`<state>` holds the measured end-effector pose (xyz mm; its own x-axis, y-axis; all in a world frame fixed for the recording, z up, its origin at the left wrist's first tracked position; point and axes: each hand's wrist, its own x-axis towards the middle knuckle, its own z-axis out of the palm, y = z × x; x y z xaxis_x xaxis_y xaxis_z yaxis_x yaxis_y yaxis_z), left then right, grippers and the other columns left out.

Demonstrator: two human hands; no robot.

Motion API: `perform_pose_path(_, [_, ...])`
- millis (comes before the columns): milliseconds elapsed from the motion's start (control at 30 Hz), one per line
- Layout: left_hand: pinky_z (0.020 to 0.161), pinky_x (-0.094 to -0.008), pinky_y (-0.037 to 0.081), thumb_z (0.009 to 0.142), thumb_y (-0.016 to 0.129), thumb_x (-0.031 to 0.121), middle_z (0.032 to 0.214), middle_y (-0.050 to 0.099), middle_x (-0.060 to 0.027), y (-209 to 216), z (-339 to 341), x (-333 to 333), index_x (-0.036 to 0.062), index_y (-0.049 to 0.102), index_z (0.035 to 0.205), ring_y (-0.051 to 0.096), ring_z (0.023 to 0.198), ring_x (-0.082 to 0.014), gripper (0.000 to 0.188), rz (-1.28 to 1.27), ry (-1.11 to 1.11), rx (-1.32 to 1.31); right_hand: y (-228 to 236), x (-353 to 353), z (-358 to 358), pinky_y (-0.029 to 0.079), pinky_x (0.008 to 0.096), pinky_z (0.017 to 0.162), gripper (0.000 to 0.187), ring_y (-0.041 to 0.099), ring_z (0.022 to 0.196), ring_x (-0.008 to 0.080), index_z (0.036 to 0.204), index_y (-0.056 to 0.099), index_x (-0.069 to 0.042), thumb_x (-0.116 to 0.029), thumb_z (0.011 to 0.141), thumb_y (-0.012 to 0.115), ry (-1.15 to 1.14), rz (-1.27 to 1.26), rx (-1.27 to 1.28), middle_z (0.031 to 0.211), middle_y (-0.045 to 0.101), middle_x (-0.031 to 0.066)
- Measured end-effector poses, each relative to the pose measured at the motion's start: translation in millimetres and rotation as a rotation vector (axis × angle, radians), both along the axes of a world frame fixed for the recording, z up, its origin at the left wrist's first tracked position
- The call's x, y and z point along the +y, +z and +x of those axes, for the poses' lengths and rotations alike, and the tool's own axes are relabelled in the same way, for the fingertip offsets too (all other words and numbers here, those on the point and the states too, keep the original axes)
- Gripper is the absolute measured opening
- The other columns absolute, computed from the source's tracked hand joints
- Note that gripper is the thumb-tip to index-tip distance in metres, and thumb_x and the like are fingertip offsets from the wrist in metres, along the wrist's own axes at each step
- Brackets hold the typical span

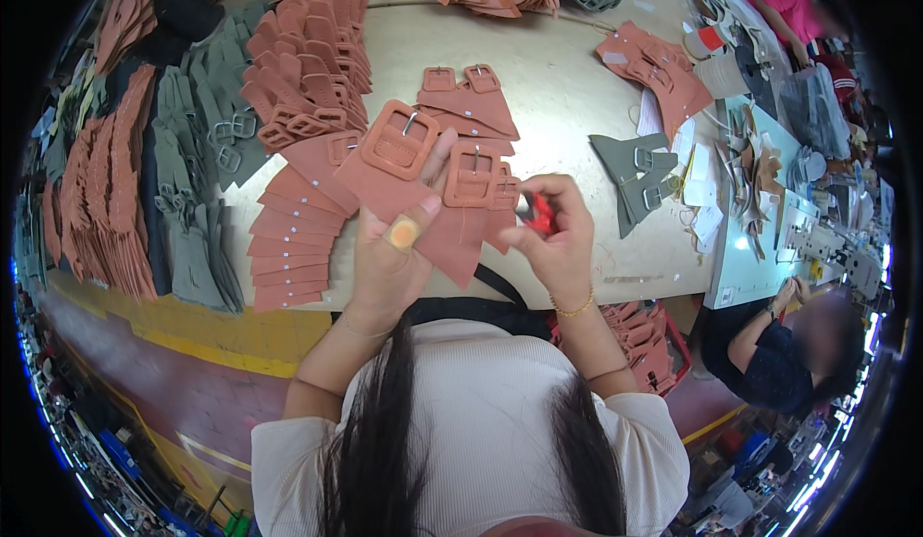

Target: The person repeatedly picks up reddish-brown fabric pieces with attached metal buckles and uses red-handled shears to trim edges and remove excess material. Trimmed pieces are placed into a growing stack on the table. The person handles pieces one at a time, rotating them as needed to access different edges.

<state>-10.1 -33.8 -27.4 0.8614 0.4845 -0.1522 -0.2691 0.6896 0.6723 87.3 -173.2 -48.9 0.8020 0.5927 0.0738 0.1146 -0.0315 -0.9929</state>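
Note:
My left hand (389,266) grips a terracotta leather piece (368,183) with a large square covered buckle, and its thumb wears a yellowish round pad. Another terracotta buckle piece (454,244) lies against it on the right, its buckle facing up. My right hand (561,249) is closed around a small red-and-black tool (540,214), whose exact kind I cannot make out. That tool is close to a smaller buckle at the edge of the pieces. Just beyond my hands, more terracotta pieces with buckles (471,109) rest on the table.
A fanned row of terracotta pieces (293,239) lies left of my hands, with stacked terracotta straps (312,66) behind. Dark green buckle pieces (202,143) pile further left. One green piece (630,176) lies to the right. Two other people are at the right.

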Motion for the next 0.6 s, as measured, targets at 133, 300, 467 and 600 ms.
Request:
perform_pose_path(133, [0.113,-0.0449,0.032,0.090,0.041,-0.006,0.151,0.028,-0.0226,-3.2,5.0,-4.8,0.0063,0.012,0.150,0.032,0.139,-0.0321,0.068,0.093,0.030,-0.059,-4.0,11.0,-12.0,0.044,0.0191,0.062,0.025,0.048,0.063,0.0032,0.087,0.061,-0.001,0.001,0.070,0.079,0.145,-0.204,0.055,0.069,0.057,-0.0031])
perform_pose_path(300, [0.112,-0.0446,0.033,0.089,0.042,-0.003,0.150,0.030,-0.0227,-5.3,4.2,-3.2,0.0052,0.013,0.149,0.033,0.138,-0.0317,0.067,0.009,0.060,-0.006,1.5,3.6,-4.8,0.045,0.0216,0.065,0.009,0.055,0.072,0.0077,0.089,0.064,-0.002,0.001,0.082,0.068,0.014,0.227,-0.004,0.082,0.064,0.0046])
perform_pose_path(467, [0.110,-0.0421,0.036,0.089,0.043,-0.001,0.145,0.039,-0.0218,-13.1,-0.8,10.2,0.0018,0.021,0.147,0.041,0.133,-0.0315,0.061,-0.135,-0.020,0.037,7.9,-7.2,25.5,0.042,0.0249,0.061,0.040,0.050,0.070,0.0113,0.116,0.063,-0.003,0.010,0.077,0.064,-0.004,-0.007,-0.310,0.115,0.061,0.0130])
perform_pose_path(600, [0.109,-0.0391,0.038,0.093,0.046,0.005,0.140,0.044,-0.0184,-27.5,-4.1,13.5,-0.0013,0.028,0.144,0.045,0.129,-0.0287,0.054,-0.210,-0.189,0.131,0.0,-1.2,29.5,0.048,0.0222,0.068,0.040,0.059,0.081,0.0098,0.112,0.066,-0.002,0.009,0.073,0.069,0.296,-0.107,-0.335,0.115,0.065,0.0136])
